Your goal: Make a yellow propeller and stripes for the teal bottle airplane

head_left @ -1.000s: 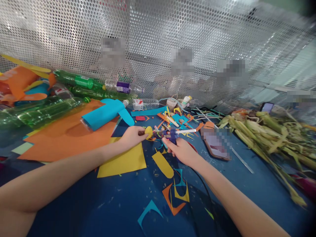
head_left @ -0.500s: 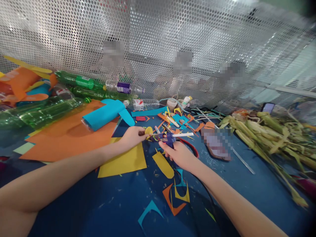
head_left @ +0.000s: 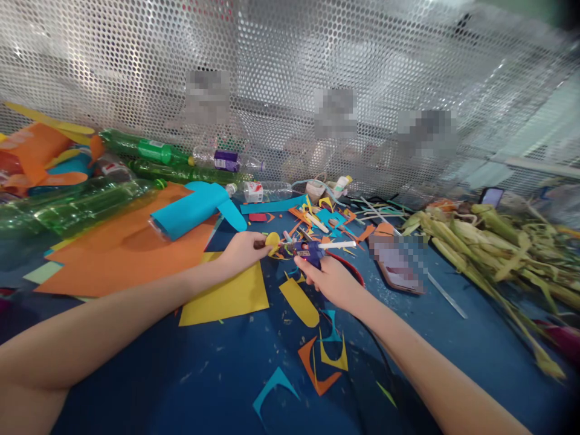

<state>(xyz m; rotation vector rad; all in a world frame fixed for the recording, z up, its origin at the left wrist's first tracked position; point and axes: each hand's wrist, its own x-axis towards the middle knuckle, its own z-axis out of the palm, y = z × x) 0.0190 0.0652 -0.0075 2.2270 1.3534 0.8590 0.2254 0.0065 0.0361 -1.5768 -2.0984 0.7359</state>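
My right hand [head_left: 330, 279] is wrapped round a blue glue gun [head_left: 309, 252], with a white glue stick [head_left: 339, 244] poking out of its back end. The gun's nozzle points left, toward a small round yellow paper piece [head_left: 272, 240] pinched in my left hand [head_left: 247, 249]. Whether the nozzle touches the paper I cannot tell. Under my left wrist lies a yellow sheet [head_left: 235, 296]. A yellow strip with a rounded end [head_left: 299, 303] rests just below the gun. Behind my left hand is a bottle wrapped in blue paper [head_left: 193, 211] with paper wings.
Green plastic bottles [head_left: 99, 205] and orange sheets [head_left: 127, 241] lie on the left. Paper scraps [head_left: 333, 220] are scattered behind the gun. A phone [head_left: 399, 266] and dried corn husks [head_left: 493, 248] lie to the right. A perforated metal screen [head_left: 281, 78] stands at the back.
My right hand and the glue gun have shifted very slightly to the right. My left hand keeps its pinch on the yellow piece.
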